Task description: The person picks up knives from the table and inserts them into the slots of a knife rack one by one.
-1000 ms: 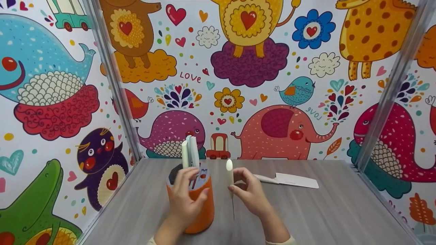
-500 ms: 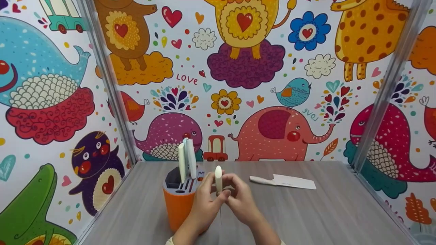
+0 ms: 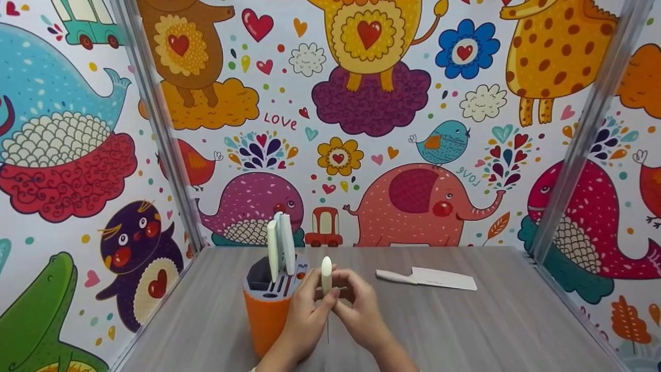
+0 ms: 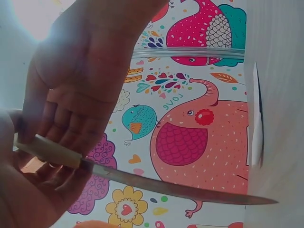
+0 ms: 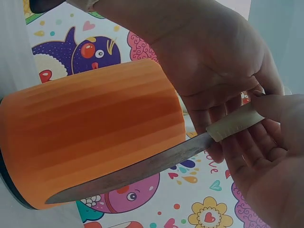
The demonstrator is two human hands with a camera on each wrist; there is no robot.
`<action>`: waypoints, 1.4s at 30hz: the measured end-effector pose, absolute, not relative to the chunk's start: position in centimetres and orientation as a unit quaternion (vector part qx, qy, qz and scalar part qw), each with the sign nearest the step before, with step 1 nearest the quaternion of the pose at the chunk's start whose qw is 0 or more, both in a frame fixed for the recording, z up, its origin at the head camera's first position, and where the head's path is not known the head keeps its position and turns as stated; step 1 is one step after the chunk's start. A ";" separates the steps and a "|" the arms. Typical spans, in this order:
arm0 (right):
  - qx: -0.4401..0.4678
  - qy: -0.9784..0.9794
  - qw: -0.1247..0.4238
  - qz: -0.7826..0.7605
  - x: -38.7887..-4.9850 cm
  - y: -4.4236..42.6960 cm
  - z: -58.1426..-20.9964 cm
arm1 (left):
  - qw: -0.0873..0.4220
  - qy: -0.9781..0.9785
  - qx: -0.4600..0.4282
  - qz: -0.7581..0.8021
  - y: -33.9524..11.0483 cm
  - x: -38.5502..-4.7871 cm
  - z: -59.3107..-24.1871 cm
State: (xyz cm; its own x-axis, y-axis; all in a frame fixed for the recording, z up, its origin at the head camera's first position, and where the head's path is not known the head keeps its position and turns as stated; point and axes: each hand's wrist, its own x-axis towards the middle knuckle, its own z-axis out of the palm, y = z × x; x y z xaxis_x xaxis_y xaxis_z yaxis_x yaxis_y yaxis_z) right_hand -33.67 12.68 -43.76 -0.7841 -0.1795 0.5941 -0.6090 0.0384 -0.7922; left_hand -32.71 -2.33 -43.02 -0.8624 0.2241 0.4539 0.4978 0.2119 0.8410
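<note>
A knife with a pale handle [image 3: 326, 274] stands upright between my hands, its thin blade pointing down at the table. My left hand [image 3: 304, 318] and my right hand [image 3: 365, 316] both hold the handle, thumbs close together at its near side. In the left wrist view the bare blade [image 4: 166, 188] shows whole below the fingers. The right wrist view shows the blade [image 5: 142, 171] in front of the orange knife block [image 5: 95, 133], with fingers of both hands around the handle [image 5: 237, 122].
Left of my hands stands the orange block [image 3: 266, 320], several pale-handled knives [image 3: 288, 245] upright in its slotted top. A cleaver [image 3: 445, 279] lies flat on the table [image 3: 496, 330] to the right, blade rightward. Patterned walls with metal corner posts enclose the table.
My left hand has moved from beside the block to the knife handle and now holds it together with my right hand. The knife has shifted left in the head view.
</note>
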 end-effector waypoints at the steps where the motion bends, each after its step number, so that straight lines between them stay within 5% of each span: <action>1: 0.282 -0.702 0.171 0.631 -33.7 12.6 -43.7 | 0.121 -0.769 -0.235 -0.582 -2.4 -32.7 -43.0; 9: 0.270 -0.710 0.191 0.622 -33.6 12.3 -43.7 | 0.140 -0.768 -0.249 -0.573 -2.5 -32.7 -42.8; 22: 0.316 -0.698 0.264 0.586 -33.7 11.9 -44.3 | 0.095 -0.763 -0.225 -0.598 -3.3 -32.2 -42.6; 28: 0.229 -0.686 0.279 0.631 -34.3 12.9 -44.2 | 0.138 -0.746 -0.226 -0.611 -3.8 -31.8 -41.4; 34: 0.153 -0.727 0.239 0.626 -35.4 12.1 -45.1 | 0.214 -0.737 -0.198 -0.610 -5.1 -31.1 -40.3; 42: 0.169 -0.769 0.175 0.591 -36.3 9.4 -46.7 | 0.241 -0.718 -0.172 -0.630 -6.7 -30.1 -38.7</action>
State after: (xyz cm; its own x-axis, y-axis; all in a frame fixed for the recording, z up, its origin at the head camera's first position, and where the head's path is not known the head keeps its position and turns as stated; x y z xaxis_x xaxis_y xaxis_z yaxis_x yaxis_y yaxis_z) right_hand -36.35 9.40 -46.69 -0.8815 -0.0542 0.4690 -0.4671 0.2440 -0.8498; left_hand -30.07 -6.67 -38.72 -0.8245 -0.0561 0.5631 0.5510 0.1471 0.8214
